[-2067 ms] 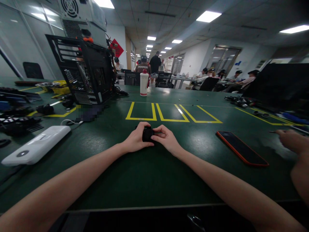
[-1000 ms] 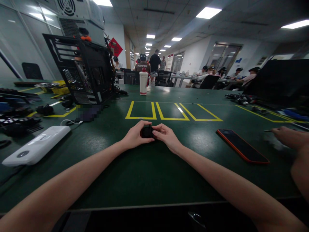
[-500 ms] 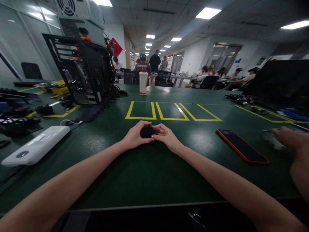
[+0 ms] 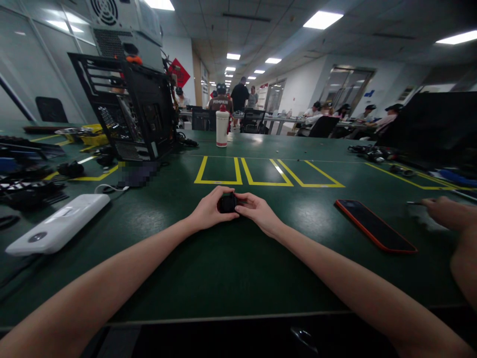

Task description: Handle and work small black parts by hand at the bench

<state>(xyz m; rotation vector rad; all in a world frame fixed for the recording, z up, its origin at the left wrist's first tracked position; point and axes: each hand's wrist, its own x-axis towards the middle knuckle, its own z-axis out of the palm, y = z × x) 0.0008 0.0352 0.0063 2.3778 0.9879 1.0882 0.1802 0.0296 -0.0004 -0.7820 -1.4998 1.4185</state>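
A small, dark, blocky object is held between my two hands, low over the green table. Its exact kind is too dark to make out. My left hand is closed around its left side, thumb below and fingers above. On the other side, my right hand pinches its right edge with thumb and fingertips. Just beyond my hands, yellow tape outlines mark the tabletop.
An orange-edged phone lies to the right, near another person's hand. At left are a white power bank and an open computer case. A white bottle stands farther back; a dark monitor is at right.
My hands keep the dark object in nearly the same place; its visible face looks slightly turned. The whole view has shifted a few pixels.
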